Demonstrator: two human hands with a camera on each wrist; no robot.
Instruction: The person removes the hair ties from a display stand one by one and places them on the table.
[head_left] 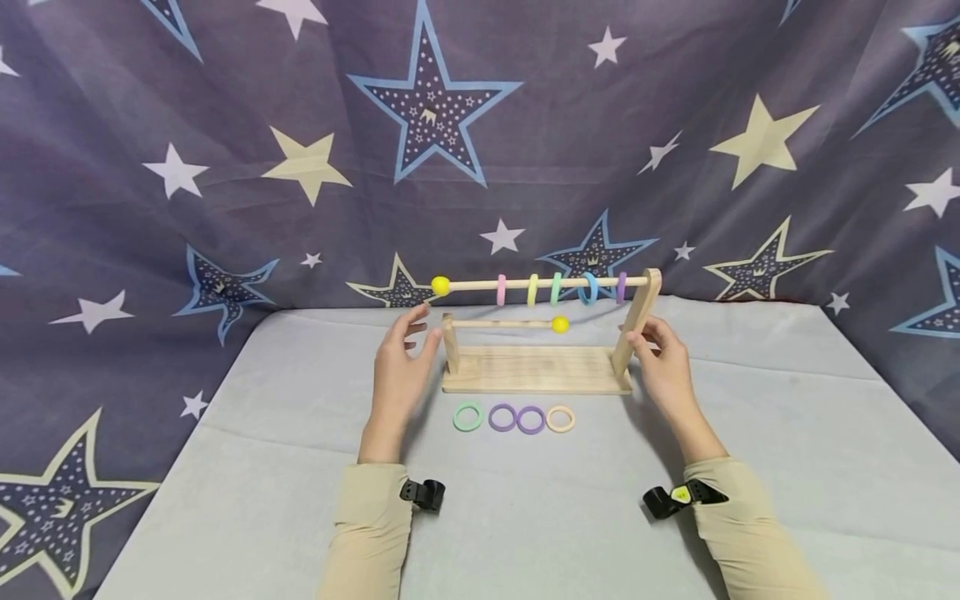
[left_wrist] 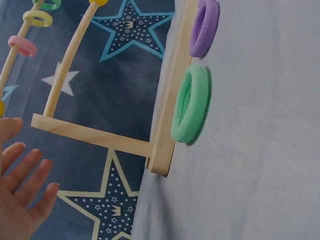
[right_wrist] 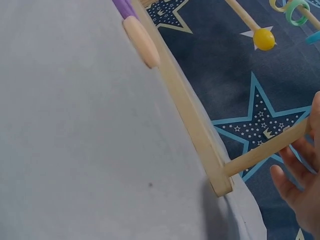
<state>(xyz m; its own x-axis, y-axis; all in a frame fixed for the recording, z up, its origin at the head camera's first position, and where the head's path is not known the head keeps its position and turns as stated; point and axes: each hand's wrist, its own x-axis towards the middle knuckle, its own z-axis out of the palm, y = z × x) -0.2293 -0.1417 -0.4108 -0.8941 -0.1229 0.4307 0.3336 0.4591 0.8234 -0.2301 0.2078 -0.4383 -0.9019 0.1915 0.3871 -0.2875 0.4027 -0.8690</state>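
The pale wooden stand (head_left: 536, 369) is set on the light grey cloth surface (head_left: 525, 517). Its tall flat post (head_left: 637, 318) is held by the right hand (head_left: 666, 367), the grip pinched on it. The left hand (head_left: 397, 371) is held beside the short flat post (head_left: 451, 346), its grip spread apart. Five coloured round rings (head_left: 532, 298) are hung on the long round rod (head_left: 472, 286). Four loose rings (head_left: 517, 419) are laid in front.

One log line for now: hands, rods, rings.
left hand: beside short post; right hand: holds tall post; upper rod: five rings; lower rod: bare; cloth: four rings
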